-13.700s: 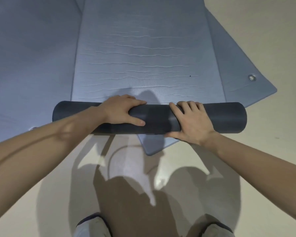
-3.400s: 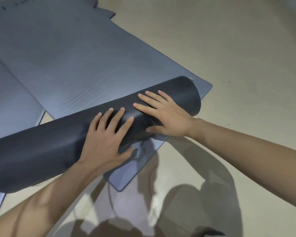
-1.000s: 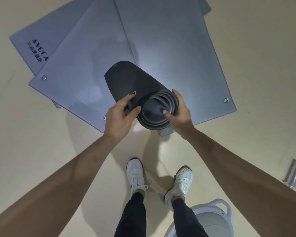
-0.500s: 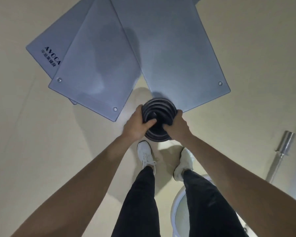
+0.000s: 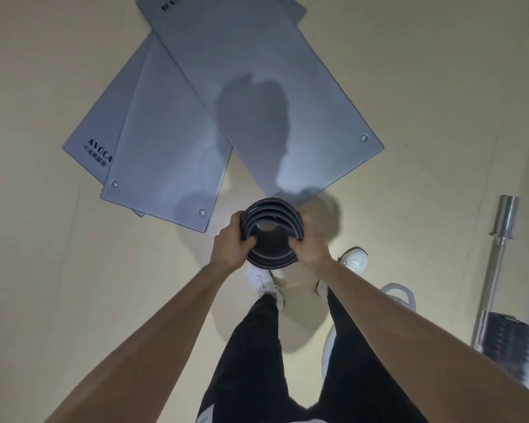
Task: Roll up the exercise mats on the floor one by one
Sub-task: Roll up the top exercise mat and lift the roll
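Raised since a moment ago, your left hand [image 5: 231, 239] curls its fingers over the rim of the rolled mat [image 5: 272, 210], held end-on above your shoes [image 5: 261, 277], and your right hand [image 5: 310, 248] grips opposite, so squeeze evenly to keep the coils tight.

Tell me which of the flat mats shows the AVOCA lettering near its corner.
The leftmost flat mat, half covered by the middle mat. The middle mat's near end is plain; the right mat bears only cut-off letters at its far end.
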A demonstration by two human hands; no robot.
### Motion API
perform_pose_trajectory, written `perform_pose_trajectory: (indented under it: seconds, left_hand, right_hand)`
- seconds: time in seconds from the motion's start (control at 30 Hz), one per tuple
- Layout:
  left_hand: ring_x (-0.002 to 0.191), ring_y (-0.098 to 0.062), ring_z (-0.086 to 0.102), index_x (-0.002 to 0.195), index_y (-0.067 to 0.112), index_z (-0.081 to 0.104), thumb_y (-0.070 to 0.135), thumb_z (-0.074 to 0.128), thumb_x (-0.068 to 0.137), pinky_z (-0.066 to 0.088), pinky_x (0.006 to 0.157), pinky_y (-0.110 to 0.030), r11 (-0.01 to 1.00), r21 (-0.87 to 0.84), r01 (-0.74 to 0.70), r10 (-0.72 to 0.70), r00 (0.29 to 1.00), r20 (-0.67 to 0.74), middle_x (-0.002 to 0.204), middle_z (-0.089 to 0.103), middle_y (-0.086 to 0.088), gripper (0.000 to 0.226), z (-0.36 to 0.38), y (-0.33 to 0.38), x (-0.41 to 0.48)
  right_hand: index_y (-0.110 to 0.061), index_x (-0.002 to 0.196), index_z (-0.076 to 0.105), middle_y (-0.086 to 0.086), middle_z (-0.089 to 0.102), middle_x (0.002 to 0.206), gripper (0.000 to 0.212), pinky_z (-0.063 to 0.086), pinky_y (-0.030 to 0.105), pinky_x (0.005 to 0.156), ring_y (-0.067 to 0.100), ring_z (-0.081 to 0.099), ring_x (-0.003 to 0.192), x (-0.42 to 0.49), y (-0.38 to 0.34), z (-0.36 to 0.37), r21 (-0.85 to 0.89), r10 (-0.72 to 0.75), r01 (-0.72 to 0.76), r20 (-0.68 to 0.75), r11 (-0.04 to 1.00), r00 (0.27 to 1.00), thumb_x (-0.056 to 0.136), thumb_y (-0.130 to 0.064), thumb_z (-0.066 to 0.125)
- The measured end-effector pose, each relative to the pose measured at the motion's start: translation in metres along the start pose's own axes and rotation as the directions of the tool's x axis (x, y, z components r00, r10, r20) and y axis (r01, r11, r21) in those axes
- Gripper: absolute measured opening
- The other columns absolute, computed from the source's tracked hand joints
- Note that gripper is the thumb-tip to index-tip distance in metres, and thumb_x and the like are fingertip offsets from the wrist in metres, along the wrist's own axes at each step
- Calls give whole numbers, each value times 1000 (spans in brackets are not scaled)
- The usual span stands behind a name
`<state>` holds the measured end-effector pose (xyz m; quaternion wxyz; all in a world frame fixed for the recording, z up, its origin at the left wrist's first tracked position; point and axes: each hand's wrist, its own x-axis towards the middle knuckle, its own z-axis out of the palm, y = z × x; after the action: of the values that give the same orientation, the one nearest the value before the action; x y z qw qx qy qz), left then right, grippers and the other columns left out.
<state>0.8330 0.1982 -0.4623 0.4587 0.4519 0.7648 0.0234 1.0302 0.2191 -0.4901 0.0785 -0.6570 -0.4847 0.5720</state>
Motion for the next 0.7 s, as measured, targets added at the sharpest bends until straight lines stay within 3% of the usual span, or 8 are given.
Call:
perform_pose_trajectory:
  seconds: [0.1, 0.23, 0.33, 0.43, 0.53, 0.63, 0.7]
  left_hand:
    - [104, -36, 67, 146, 21, 46, 20, 70, 88, 52, 91, -41, 1000, 23, -16, 16, 1000, 13, 115, 74, -7, 63, 13, 54, -39]
    - [78, -30, 70, 137, 28, 54, 30, 68, 80, 58, 81, -44, 992, 57, -108, 105, 992, 64, 93, 74, 1, 59, 31, 140, -86]
    - [92, -24, 71, 139, 30, 54, 31, 70, 83, 55, 87, -39, 975, 105, -197, 184, 976, 118, 100, 75, 7, 58, 50, 210, -110]
    - [80, -15, 70, 131, 32, 58, 33, 71, 85, 57, 77, -31, 940, 120, -320, 296, 938, 182, 96, 73, 9, 48, 74, 273, -121]
    - [83, 0, 64, 123, 33, 62, 24, 74, 86, 48, 73, -17, 894, 88, -438, 409, 882, 236, 97, 72, 14, 39, 97, 332, -123]
    - [92, -6, 66, 122, 44, 56, 24, 73, 90, 49, 83, -24, 850, 61, -524, 484, 820, 305, 98, 69, 20, 41, 117, 391, -116]
    - [99, -7, 66, 120, 52, 50, 28, 73, 91, 51, 90, -29, 829, 46, -558, 507, 783, 359, 102, 67, 24, 45, 131, 427, -103]
  right_hand:
    - [-18, 138, 54, -4, 66, 112, 57, 46, 25, 90, 17, 62, 105, -46, 10, -55, 78, 15, -13, -19, 997, 1000, 87, 7, 61]
    - [-26, 125, 61, -11, 70, 100, 55, 54, 35, 87, 10, 67, 94, -108, 24, -138, 200, 13, 13, -129, 980, 992, 79, 4, 65]
    - [-36, 121, 63, -10, 73, 89, 55, 58, 43, 79, 13, 70, 85, -144, 44, -201, 250, 33, 25, -225, 968, 974, 72, -12, 64]
    - [-48, 120, 61, -6, 75, 86, 61, 60, 52, 74, 18, 73, 81, -167, 62, -262, 330, 99, -3, -274, 944, 957, 71, -11, 62]
    - [-37, 125, 66, -6, 78, 95, 62, 60, 53, 81, 18, 74, 89, -189, 70, -316, 391, 125, 40, -385, 919, 914, 69, -9, 64]
    - [-22, 138, 64, -4, 78, 106, 65, 61, 39, 89, 16, 73, 90, -198, 75, -362, 493, 198, 63, -460, 868, 866, 78, 2, 66]
    - [-14, 139, 62, 3, 77, 103, 66, 57, 20, 79, 7, 69, 79, -197, 73, -391, 553, 262, 75, -505, 830, 823, 79, 13, 62]
